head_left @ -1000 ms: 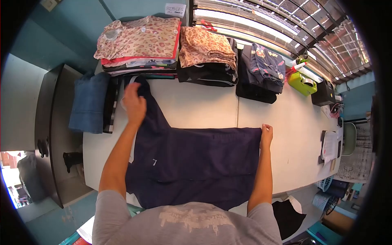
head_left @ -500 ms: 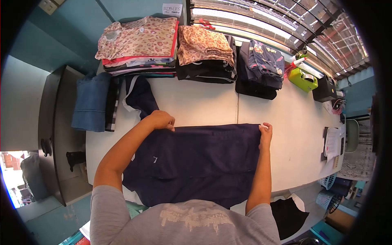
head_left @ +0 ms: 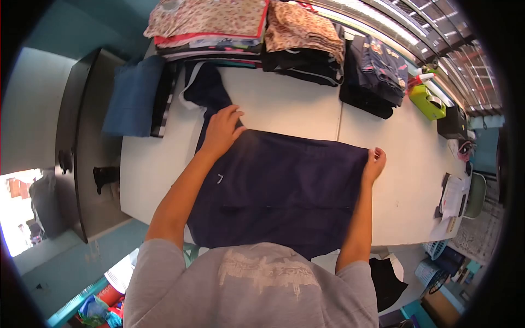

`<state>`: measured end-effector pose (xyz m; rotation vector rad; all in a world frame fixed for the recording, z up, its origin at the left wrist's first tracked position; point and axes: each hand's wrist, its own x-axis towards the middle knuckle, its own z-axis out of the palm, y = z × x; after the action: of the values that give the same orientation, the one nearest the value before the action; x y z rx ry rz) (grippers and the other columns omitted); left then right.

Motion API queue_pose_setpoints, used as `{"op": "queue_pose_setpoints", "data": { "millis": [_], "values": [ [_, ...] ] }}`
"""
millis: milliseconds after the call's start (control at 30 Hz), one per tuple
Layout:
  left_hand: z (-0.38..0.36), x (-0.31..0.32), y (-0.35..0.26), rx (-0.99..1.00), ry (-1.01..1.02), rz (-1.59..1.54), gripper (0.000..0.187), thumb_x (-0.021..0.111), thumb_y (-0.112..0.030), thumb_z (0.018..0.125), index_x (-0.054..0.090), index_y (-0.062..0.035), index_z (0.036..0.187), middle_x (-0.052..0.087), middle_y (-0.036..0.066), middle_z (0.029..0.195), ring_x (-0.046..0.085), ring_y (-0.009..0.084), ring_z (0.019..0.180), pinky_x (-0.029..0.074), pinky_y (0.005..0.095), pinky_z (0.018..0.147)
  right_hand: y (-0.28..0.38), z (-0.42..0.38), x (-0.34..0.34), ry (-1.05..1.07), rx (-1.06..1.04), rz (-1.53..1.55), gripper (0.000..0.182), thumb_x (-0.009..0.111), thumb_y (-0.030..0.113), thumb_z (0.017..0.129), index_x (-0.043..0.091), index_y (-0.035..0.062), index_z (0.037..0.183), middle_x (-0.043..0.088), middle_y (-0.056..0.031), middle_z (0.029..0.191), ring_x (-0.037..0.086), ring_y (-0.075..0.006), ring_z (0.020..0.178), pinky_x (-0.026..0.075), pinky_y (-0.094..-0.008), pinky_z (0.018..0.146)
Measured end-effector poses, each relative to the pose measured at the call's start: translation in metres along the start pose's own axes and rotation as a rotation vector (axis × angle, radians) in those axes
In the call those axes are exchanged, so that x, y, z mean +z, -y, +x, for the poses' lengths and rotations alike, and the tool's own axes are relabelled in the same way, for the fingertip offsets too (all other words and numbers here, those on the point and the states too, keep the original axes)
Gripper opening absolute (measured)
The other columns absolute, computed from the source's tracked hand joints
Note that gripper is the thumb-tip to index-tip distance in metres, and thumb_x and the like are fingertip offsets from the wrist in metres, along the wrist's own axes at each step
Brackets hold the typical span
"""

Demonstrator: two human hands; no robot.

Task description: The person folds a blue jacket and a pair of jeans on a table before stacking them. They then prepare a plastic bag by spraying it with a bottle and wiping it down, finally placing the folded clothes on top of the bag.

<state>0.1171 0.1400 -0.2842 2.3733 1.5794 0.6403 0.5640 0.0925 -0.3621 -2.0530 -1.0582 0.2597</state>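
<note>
A dark navy garment (head_left: 290,186) lies spread on the white table (head_left: 404,191), its near edge against the person's front. A sleeve-like part with a white edge extends from its upper left toward the stacks. My left hand (head_left: 223,130) rests at the garment's upper left edge, fingers apart, the palm side hidden. At the upper right corner, my right hand (head_left: 375,164) pinches the fabric between thumb and fingers. A small white mark shows on the garment's left part.
Folded clothes stand in stacks along the back: a leopard-print pile (head_left: 210,22), another print pile (head_left: 301,30) and a dark pile (head_left: 377,71). Folded jeans (head_left: 134,98) lie at the left. A green tape dispenser (head_left: 426,103) and papers (head_left: 453,197) are at the right.
The view has shifted, so the table contents appear moved. My left hand has opened from a closed grip at the garment's upper left edge. My right hand still holds the right corner.
</note>
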Motion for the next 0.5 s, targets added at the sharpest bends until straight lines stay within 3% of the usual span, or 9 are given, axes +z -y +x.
{"op": "queue_pose_setpoints", "data": {
  "millis": [100,200,300,333,433,467,500],
  "values": [
    [-0.068,-0.033,-0.009,-0.186,-0.212,-0.050,0.034,0.061,-0.012,0.077,0.052,-0.0037,0.108,0.048,0.012,0.118,0.046,0.0298,0.108,0.036,0.0379,0.090,0.026,-0.056,-0.035,0.000,-0.354,-0.227,0.030,0.055,0.018,0.084,0.053,0.0016,0.109,0.049,-0.0154,0.119,0.043,-0.0303,0.112,0.034,-0.0371,0.093],
    [-0.166,-0.034,-0.034,-0.395,-0.207,0.026,0.034,0.054,-0.014,0.082,0.049,-0.0027,0.114,0.043,0.011,0.127,0.041,0.0300,0.116,0.030,0.0400,0.096,0.037,-0.118,-0.067,0.235,-0.481,-0.297,0.037,0.050,0.023,0.087,0.048,0.0052,0.120,0.038,-0.0153,0.133,0.034,-0.0334,0.122,0.028,-0.0419,0.098],
    [-0.232,-0.025,-0.052,-0.499,-0.055,0.168,0.040,0.050,-0.019,0.085,0.044,-0.0037,0.122,0.036,0.012,0.134,0.032,0.0294,0.125,0.022,0.0431,0.101,0.025,-0.152,-0.077,0.305,-0.451,-0.476,0.044,0.046,0.030,0.089,0.042,0.0101,0.128,0.028,-0.0133,0.140,0.026,-0.0330,0.128,0.021,-0.0461,0.102],
    [-0.242,-0.021,-0.049,-0.533,-0.009,0.211,0.041,0.048,-0.020,0.086,0.043,-0.0042,0.124,0.035,0.012,0.136,0.029,0.0291,0.127,0.019,0.0441,0.103,0.014,-0.154,-0.076,0.349,-0.425,-0.461,0.049,0.042,0.036,0.090,0.038,0.0137,0.132,0.022,-0.0113,0.143,0.021,-0.0321,0.131,0.017,-0.0474,0.104],
    [-0.242,-0.016,-0.018,-0.533,-0.001,0.310,0.043,0.046,-0.021,0.087,0.040,-0.0051,0.127,0.031,0.012,0.138,0.024,0.0275,0.131,0.016,0.0452,0.104,-0.005,-0.147,-0.067,0.388,-0.441,-0.527,0.050,0.043,0.037,0.089,0.037,0.0134,0.133,0.020,-0.0114,0.144,0.019,-0.0318,0.132,0.016,-0.0467,0.105],
    [-0.234,-0.019,-0.009,-0.503,-0.043,0.259,0.041,0.046,-0.020,0.087,0.041,-0.0060,0.126,0.031,0.011,0.139,0.026,0.0260,0.130,0.017,0.0449,0.103,-0.002,-0.142,-0.066,0.403,-0.456,-0.561,0.051,0.042,0.037,0.089,0.035,0.0131,0.134,0.018,-0.0111,0.145,0.017,-0.0314,0.132,0.015,-0.0462,0.105],
    [-0.219,-0.025,-0.005,-0.495,-0.110,0.298,0.036,0.048,-0.017,0.086,0.046,-0.0066,0.121,0.040,0.011,0.132,0.034,0.0255,0.124,0.023,0.0431,0.100,0.003,-0.138,-0.067,0.408,-0.455,-0.553,0.052,0.042,0.036,0.089,0.034,0.0128,0.134,0.017,-0.0108,0.145,0.015,-0.0307,0.133,0.015,-0.0461,0.105]
  ]
}}
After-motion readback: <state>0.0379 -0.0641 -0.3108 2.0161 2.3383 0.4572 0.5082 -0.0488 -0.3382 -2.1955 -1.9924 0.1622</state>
